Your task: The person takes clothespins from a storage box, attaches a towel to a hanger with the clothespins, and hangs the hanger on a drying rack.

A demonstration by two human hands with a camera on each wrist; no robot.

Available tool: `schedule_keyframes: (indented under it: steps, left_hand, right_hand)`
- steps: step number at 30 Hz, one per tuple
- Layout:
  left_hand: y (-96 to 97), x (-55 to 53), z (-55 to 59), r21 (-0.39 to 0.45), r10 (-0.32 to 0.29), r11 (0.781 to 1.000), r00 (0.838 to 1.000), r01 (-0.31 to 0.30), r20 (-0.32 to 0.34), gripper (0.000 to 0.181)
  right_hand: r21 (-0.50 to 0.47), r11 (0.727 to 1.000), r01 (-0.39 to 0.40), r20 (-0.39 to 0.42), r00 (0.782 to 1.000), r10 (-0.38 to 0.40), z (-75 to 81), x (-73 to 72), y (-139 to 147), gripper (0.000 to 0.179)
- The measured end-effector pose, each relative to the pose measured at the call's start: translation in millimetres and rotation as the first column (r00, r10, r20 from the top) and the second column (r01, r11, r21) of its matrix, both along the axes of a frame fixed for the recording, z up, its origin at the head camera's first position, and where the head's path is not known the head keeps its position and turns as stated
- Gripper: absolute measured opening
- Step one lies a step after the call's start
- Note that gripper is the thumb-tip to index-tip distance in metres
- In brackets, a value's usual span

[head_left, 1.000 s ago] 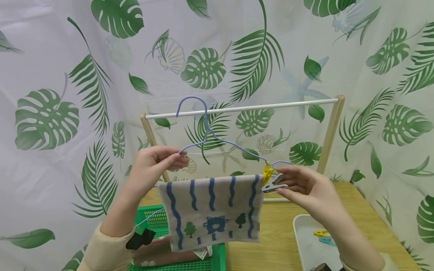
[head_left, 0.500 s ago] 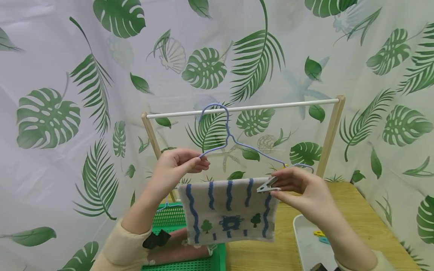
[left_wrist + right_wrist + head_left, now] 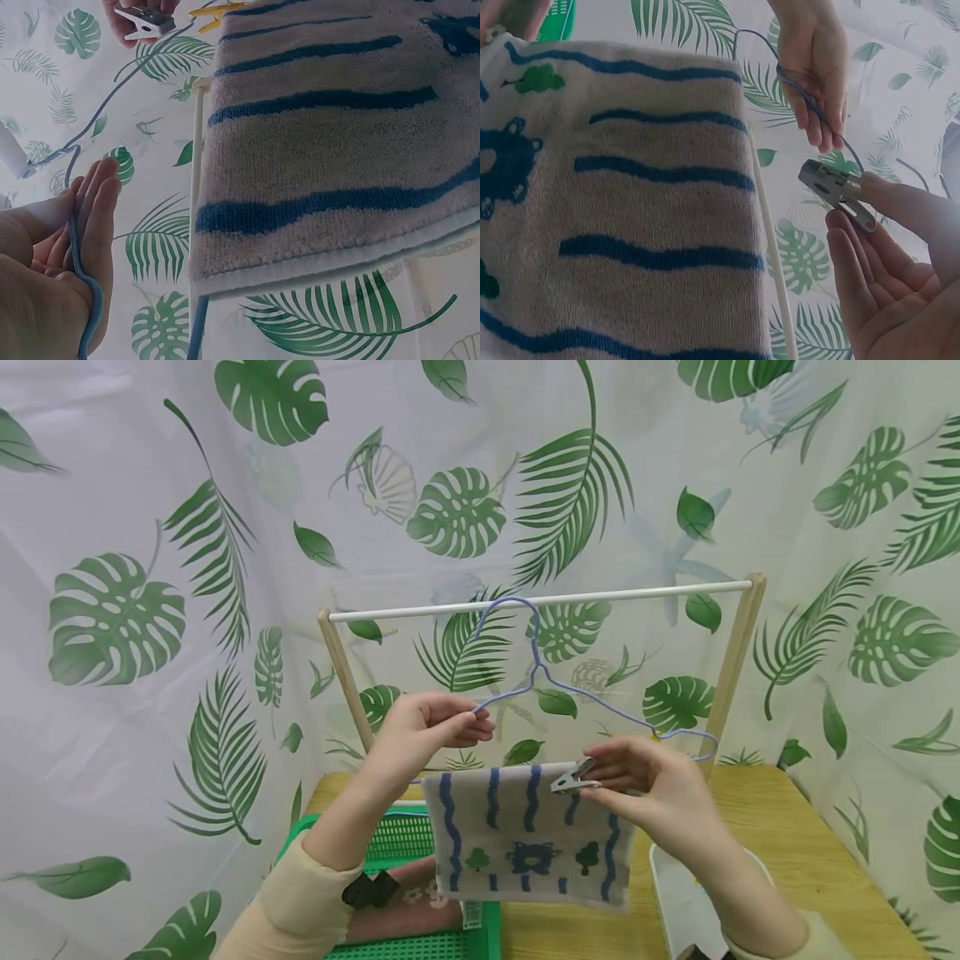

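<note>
A small pale towel hangs folded over the lower wire of a blue-purple hanger, held up in front of a rack with a white bar and wooden legs. The towel's cloth looks fuzzy, off-white turning greyish in the wrist views, with a lighter band along its edge. Wavy blue stripes run down from the fold, the outer two longest, and short blue dashes line the hem. Between them sits a blue animal face flanked by two trees, the left a brighter green than the right. The front hangs fairly flat.

The left hand pinches the hanger's upper wire between thumb and fingers. The right hand grasps a grey clothespin by its handles, which the right wrist view shows apart from the towel. A yellow clothespin sits at the towel's far top corner.

Below are a green basket with pink cloth in it and a white tray on the wooden table.
</note>
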State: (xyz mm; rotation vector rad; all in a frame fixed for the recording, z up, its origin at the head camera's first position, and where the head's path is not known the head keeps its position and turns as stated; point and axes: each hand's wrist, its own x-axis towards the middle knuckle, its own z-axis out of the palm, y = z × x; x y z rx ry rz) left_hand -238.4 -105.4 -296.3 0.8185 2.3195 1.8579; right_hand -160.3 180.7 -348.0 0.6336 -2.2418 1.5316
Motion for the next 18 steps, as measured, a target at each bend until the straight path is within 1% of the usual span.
schedule_keyframes:
  steps: [4, 6, 8, 13, 18]
  left_hand:
    - [5.2, -0.8, -0.3, -0.008, -0.002, 1.000, 1.000, 0.002, 0.010, 0.020]
    - [7.8, -0.3, -0.4, -0.009, -0.002, 1.000, 1.000, 0.002, 0.014, 0.020]
    - [10.2, 0.0, -0.9, -0.008, -0.006, 1.000, 1.000, 0.006, 0.018, 0.021]
    - [13.9, 1.5, -1.1, 0.005, -0.034, 0.999, 0.999, 0.034, 0.028, 0.022]
    - [16.9, 0.2, -1.0, 0.021, -0.058, 0.998, 0.998, 0.058, 0.037, 0.023]
  right_hand:
    - [0.033, 0.999, 0.032, 0.034, 0.999, -0.033, 0.3, -1.5, -9.8, 0.035]
    - [0.038, 0.998, 0.048, 0.032, 0.998, -0.049, -0.9, -4.0, -15.0, 0.034]
    - [0.028, 0.998, 0.056, 0.011, 0.998, -0.057, -2.8, -7.0, -19.8, 0.033]
    - [0.003, 1.000, 0.027, -0.035, 0.999, -0.026, -5.8, -11.8, -30.9, 0.030]
    - [-0.006, 1.000, -0.012, -0.043, 0.999, 0.012, -6.1, -13.6, -42.4, 0.029]
